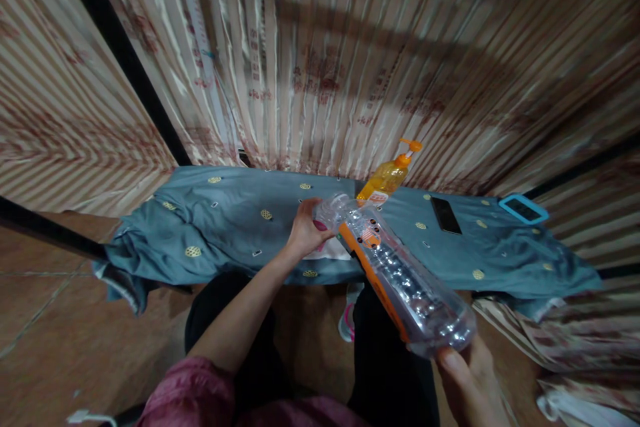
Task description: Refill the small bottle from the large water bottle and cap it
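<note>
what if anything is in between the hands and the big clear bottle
Nothing visible: the right hand holds the base of the clear bottle, and the left hand is at its narrow end. The orange pump bottle is beyond that end, not in between.

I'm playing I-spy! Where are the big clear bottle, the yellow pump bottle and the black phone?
Clear bottle (411,283): head view, middle of its side.
Yellow pump bottle (387,177): head view, its body.
Black phone (445,215): head view, its flat top.

I seem to be in a storeroom: ribbed, red-printed stacks (320,80) rise behind my cloth-covered table's (240,233) far edge.
</note>
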A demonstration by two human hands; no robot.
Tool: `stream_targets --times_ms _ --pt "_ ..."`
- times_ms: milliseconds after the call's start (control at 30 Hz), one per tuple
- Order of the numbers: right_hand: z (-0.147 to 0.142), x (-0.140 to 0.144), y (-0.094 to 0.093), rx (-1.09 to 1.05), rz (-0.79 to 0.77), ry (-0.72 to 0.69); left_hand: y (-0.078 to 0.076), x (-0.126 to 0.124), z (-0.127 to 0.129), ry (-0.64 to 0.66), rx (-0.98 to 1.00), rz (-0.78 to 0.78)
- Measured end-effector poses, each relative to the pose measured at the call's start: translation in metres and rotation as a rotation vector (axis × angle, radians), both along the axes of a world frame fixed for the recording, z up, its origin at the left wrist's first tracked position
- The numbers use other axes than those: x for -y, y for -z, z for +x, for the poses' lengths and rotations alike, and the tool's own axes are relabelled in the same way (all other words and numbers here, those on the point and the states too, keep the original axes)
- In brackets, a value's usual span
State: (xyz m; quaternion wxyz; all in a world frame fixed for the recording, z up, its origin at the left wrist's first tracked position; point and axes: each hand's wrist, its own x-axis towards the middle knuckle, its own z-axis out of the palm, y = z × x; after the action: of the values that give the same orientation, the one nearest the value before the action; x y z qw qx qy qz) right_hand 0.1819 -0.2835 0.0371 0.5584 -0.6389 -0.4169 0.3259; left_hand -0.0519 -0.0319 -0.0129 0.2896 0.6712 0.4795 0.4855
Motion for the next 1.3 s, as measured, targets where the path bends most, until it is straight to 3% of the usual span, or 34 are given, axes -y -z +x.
stream_targets --times_ms 233,1300 --pt "-0.010 0.003 0.001 0.052 -0.018 0.071 0.002 -0.001 0.002 -0.011 -0.005 0.006" --pt "-0.009 0.000 -0.004 0.033 -0.004 0.042 -0.006 0.002 0.003 -0.007 -0.013 -0.019"
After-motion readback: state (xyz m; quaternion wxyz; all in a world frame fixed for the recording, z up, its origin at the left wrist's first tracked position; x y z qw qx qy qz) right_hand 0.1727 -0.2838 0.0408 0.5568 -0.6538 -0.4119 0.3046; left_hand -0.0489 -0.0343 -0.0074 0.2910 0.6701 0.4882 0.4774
